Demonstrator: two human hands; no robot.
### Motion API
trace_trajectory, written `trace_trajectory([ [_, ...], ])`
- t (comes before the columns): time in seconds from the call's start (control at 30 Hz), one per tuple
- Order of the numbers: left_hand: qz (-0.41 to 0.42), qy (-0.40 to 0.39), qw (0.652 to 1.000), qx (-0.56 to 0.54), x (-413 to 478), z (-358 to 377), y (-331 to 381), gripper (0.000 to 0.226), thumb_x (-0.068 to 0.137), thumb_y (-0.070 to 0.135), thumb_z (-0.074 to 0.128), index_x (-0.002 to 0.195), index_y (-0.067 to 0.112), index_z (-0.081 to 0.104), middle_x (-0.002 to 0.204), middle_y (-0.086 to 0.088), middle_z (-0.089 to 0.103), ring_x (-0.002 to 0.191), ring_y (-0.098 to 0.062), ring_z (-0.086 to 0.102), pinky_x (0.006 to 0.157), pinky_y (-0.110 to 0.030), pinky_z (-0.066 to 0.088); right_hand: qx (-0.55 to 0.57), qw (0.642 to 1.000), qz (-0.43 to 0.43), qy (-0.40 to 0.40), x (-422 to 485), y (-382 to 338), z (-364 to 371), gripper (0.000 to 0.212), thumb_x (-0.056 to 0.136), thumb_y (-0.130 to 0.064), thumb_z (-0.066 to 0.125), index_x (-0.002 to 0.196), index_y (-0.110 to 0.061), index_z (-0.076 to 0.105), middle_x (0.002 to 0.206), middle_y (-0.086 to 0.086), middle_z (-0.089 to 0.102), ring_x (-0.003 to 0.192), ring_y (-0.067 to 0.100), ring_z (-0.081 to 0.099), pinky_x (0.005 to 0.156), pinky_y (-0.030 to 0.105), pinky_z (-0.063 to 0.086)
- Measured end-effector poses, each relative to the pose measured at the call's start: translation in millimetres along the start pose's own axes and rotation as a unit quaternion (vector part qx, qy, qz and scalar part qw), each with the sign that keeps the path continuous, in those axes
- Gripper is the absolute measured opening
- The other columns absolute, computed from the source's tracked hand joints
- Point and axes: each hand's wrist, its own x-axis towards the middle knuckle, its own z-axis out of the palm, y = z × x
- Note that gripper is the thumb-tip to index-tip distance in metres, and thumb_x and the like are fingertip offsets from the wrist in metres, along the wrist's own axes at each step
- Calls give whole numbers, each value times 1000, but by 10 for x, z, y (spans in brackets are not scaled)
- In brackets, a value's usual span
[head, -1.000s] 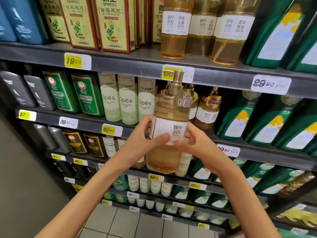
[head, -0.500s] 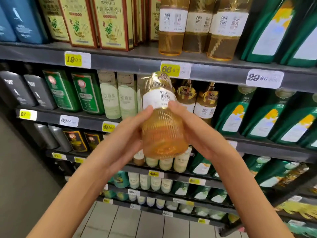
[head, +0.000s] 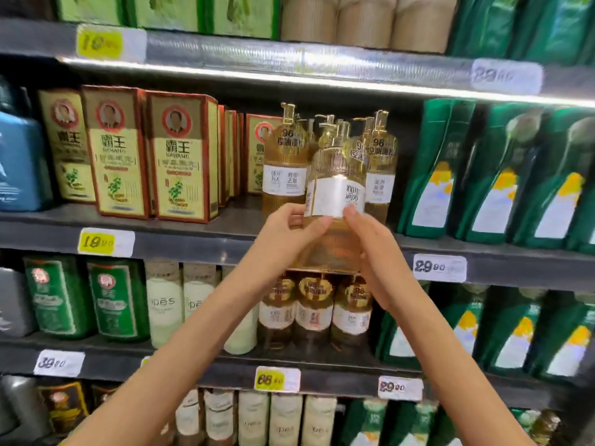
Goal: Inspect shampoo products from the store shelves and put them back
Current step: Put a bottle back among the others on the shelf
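So, at far left the boxes (head: 180, 156) just sit on the shelf (head: 193, 243). The left hand (head: 289, 230) has its thumb and fingers curled round the lower left of the bottle (head: 335, 194), and the right hand (head: 376, 252) wraps the other side. I reckon it's two-handed to keep the pump upright for the gap between the matching bottles (head: 283, 162). It's in the air just in front of that row. I can't see if the slot behind is free, the label's too blurry to read, and the green packs (head: 499, 175) run off frame.
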Motion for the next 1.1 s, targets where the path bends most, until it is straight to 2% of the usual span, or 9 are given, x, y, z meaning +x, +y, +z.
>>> trace_trajectory([
  [0.1,30,12,999,25,219,44,-20,33,89,32,56,118,14,55,111,4,62,99,-6,58,65,-7,44,-22,1000,-1,7,206,-28,-35,43,97,-36,47,124,-5,56,116,12,67,108,27,64,96,44,50],
  [0.23,81,7,997,-1,383,55,-42,21,93,20,52,113,13,53,98,10,61,76,12,61,60,-3,44,-18,999,-17,23,397,2,-59,42,97,-34,47,126,-6,55,120,11,65,112,24,62,102,48,45],
  [0.37,128,13,991,40,515,56,-124,30,94,11,49,123,5,52,110,1,63,84,12,61,70,-6,46,-21,998,-46,41,524,122,-52,39,96,-32,49,128,-10,50,125,8,62,118,23,57,105,49,42],
  [0.47,151,88,979,103,573,94,-239,33,91,8,55,123,9,56,119,-3,59,99,0,59,83,-9,47,-84,991,-88,57,570,248,-29,47,95,-34,50,137,-15,41,131,0,58,121,12,54,106,36,43],
  [0.57,159,157,969,101,544,140,-385,41,87,3,60,127,11,54,116,2,54,96,4,54,79,3,40,-152,979,-118,68,603,326,-1,66,90,-41,48,148,-18,25,139,-9,49,126,-3,45,102,11,36],
  [0.83,160,190,959,133,554,176,-511,37,87,3,60,123,12,54,113,3,53,98,1,54,78,4,39,-276,940,-131,150,587,318,93,67,92,-26,59,149,-16,24,125,-5,47,112,0,42,81,-10,26],
  [0.97,163,168,963,133,524,123,-544,40,87,3,58,125,14,53,113,7,52,93,13,51,76,5,38,-366,899,-133,200,447,388,117,63,85,-26,68,140,-13,38,118,0,47,112,11,48,91,10,35],
  [1.03,163,169,962,143,532,116,-538,40,88,4,57,127,13,52,114,7,51,93,10,52,75,7,37,-365,901,-116,204,467,388,115,57,84,-26,69,134,-12,44,120,2,52,113,13,51,93,21,41],
  [1.1,159,169,960,155,548,123,-532,41,90,5,55,130,11,50,117,4,50,97,2,52,75,7,36,-371,899,-99,210,520,384,122,50,85,-25,69,128,-10,47,122,4,57,113,15,52,92,21,40],
])
